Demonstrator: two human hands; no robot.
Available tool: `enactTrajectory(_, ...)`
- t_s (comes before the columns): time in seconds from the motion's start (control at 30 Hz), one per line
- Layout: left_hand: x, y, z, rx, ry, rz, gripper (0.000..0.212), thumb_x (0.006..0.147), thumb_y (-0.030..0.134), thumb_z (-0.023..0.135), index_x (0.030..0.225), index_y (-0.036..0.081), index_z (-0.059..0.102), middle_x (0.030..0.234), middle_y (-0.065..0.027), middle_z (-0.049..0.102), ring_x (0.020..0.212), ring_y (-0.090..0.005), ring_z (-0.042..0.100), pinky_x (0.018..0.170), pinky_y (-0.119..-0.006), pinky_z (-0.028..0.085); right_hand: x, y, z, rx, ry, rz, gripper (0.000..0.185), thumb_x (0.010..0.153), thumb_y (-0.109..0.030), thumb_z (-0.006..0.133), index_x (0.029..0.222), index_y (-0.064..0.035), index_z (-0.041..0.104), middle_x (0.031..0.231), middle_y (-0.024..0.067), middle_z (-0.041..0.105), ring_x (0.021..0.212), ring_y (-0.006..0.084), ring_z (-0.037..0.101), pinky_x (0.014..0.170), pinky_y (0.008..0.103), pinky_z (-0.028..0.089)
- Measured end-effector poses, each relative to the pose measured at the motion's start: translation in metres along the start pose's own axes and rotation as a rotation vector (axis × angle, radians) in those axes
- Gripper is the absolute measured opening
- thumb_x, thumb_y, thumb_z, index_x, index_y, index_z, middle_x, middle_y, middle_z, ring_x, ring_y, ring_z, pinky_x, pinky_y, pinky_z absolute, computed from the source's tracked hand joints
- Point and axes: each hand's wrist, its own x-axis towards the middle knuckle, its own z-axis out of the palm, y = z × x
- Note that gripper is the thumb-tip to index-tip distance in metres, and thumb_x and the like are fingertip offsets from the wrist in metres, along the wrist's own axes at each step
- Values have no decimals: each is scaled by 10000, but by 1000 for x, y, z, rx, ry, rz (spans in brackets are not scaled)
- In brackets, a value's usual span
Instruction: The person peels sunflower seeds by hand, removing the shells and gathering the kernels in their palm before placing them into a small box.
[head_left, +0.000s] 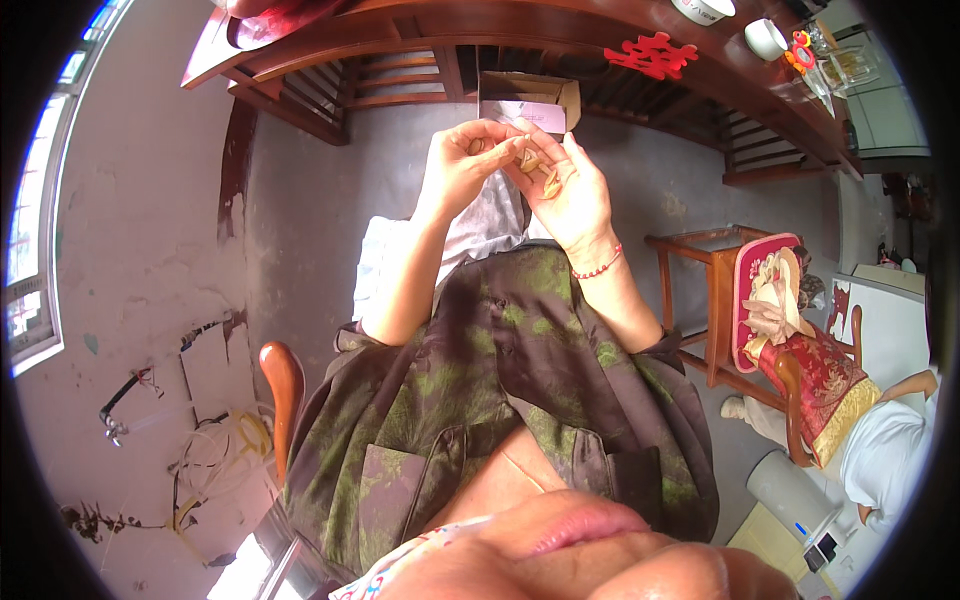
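My right hand (574, 191) is turned palm up, with a red beaded bracelet (600, 266) at its wrist. Several small tan pieces (552, 184), which look like nut shells, lie in its palm and against its fingers. My left hand (466, 161) meets it from the left, thumb and forefinger pinched near the right fingertips. A small rounded tan piece (475, 147) shows inside the curled left fingers. Whether anything is between the left thumb and forefinger is too small to tell. Both hands are held above my lap, over light grey patterned trousers (487, 214).
A dark red wooden table (450, 22) bears a red paper cut-out (652, 56) and white cups (765, 39). Beneath it stands an open cardboard box (566, 94). At right are a wooden chair (716, 300) with a red cushion (750, 262), and a seated person (885, 450).
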Motion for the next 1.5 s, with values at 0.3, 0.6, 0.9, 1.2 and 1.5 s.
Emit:
enactTrajectory(0.3, 7, -13, 2, 225, 99, 45, 127, 834, 96, 713, 905, -6, 689, 621, 73, 501, 569, 4, 406, 488, -168, 309, 4, 4, -6, -319, 101, -104, 236, 940, -56, 517, 1146, 19, 606, 1086, 118, 648, 1009, 208, 627, 950, 366, 500)
enactTrajectory(0.6, 3, -7, 10, 130, 99, 32, 114, 838, 58, 703, 921, -18, 681, 657, 87, 504, 576, 20, 391, 479, -153, 282, 3, 2, -11, -401, 153, -114, 286, 919, -3, 494, 1191, 21, 581, 1116, 106, 639, 1014, 181, 623, 856, 301, 528)
enactTrajectory(0.9, -2, -6, 8, -74, 69, 3, 114, 844, 26, 687, 937, -35, 666, 827, -24, 669, 721, -24, 558, 658, -157, 441, -2, 1, -12, -437, 177, -88, 163, 919, -128, 546, 992, -22, 647, 750, -12, 567, 595, 62, 484, 510, 199, 379)
enactTrajectory(1.2, -4, 5, 13, 158, 23, 67, 99, 840, 30, 697, 928, -13, 683, 642, 111, 450, 556, 29, 298, 474, -160, 215, -5, -15, -1, -493, 202, 52, 195, 900, -288, 651, 858, -98, 654, 558, -122, 320, 428, -1, 255, 382, 178, 198)
enactTrajectory(1.5, -12, 16, 21, 382, 41, 236, 101, 809, 0, 704, 907, 23, 703, 607, 101, 339, 537, -4, 256, 466, -194, 193, -7, -26, -5, -473, 67, 92, 202, 925, -232, 618, 825, -60, 652, 568, -108, 340, 447, 6, 257, 392, 189, 196)
